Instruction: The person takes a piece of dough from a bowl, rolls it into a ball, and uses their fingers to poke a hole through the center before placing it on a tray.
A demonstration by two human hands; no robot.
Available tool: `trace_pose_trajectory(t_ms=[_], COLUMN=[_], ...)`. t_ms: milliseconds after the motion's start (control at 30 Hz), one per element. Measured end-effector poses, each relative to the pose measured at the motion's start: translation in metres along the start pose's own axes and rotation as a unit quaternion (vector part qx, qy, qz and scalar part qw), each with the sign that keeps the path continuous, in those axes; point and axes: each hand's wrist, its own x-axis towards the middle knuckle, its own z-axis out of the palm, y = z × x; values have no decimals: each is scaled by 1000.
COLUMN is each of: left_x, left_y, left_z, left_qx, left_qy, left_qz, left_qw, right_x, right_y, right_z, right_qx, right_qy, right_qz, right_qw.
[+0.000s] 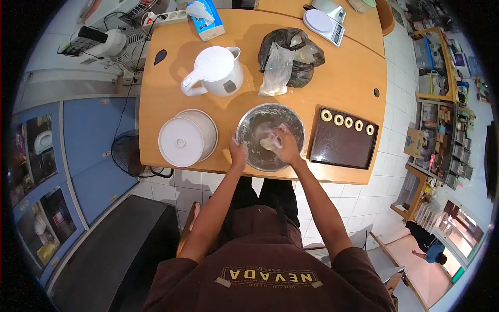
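Observation:
A metal mixing bowl (244, 117), its inside smeared with flour, stands near the table's front edge. My left hand (238, 153) grips its left rim, thumb and fingers closed on the edge. Inside the bowl, on the right, my right hand (286, 146) is floury, its fingers bent around a small pale lump of dough (267, 144). To the right lies a dark baking tray (343, 148) with a row of several dough rings (349, 121) along its far side.
Left of the bowl stand a white lidded container (181, 143) and a white pitcher (215, 70). Behind it sits a black plastic bag (301, 73) with a clear bag (277, 67). A kitchen scale (322, 25) and tissue box (209, 26) are farther back. A fan (130, 155) stands left.

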Motion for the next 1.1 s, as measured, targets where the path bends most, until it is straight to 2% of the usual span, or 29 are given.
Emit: trace_pose_trajectory(t_ms=[100,200,300,333,433,467,500,567,600,767,867,933,1033,1100], left_x=[4,10,13,12,8,7,9,13,10,11,3,6,5,3], left_y=[-2,-4,-4,-2,1,3,2,-1,1,-7,11,-2,-4,3], left_z=[0,0,6,6,5,4,4,5,7,5,4,0,2,3], left_qx=[-9,-23,-10,-22,-60,-74,-89,-45,-40,12,54,24,28,34], left_qy=[-4,-18,2,-4,-21,-27,-32,-21,-18,7,-13,-21,-13,-11], left_qz=[-10,6,-7,-7,-13,-16,-19,-7,-10,4,4,13,32,31], left_qw=[1000,1000,1000,1000,998,997,995,999,999,1000,998,999,999,999], right_x=[-6,-8,-12,-12,0,3,8,19,25,49,60,64,65,64], right_y=[5,-7,-18,-19,-13,-10,-9,-7,-8,-11,1,5,6,2], right_z=[27,31,48,52,66,69,71,76,77,75,85,87,86,81], right_qx=[-100,-30,-148,-195,-201,-213,-212,-209,-203,-203,-189,-199,-148,-98], right_qy=[54,-28,-76,-64,-12,27,35,49,94,68,97,114,201,225], right_qz=[-87,-57,-62,-76,-52,-81,-72,-55,-72,19,34,57,72,149], right_qw=[990,998,984,976,978,973,974,975,972,977,977,972,966,958])
